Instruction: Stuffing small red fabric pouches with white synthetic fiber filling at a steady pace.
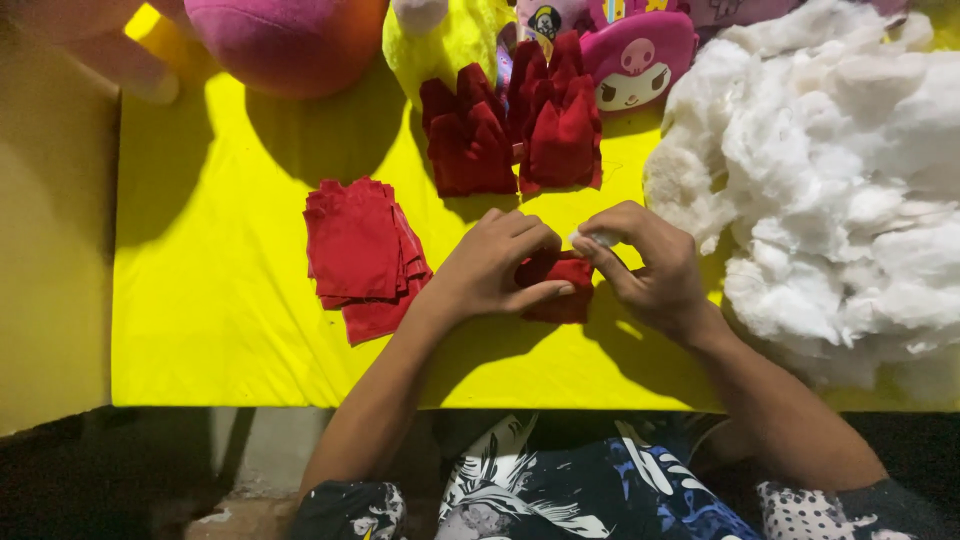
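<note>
Red pouch (pixel 560 285) lies on the yellow counter (pixel 220 320) between both hands, long axis left-right. Left hand (pixel 495 268) clamps it, fingers closed. Right hand (pixel 645 265), just right of it, pinches a white stuffing tuft (pixel 600 238) above its right end.

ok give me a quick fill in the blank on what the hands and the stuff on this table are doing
1. The left hand holds a small ____ fabric piece.
2. The right hand pinches a tuft of white ____.
3. The big stuffing pile lies to the person's ____.
4. The flat stack of red cloth rests on a ____ table cover.

Missing: red; stuffing; right; yellow
</note>
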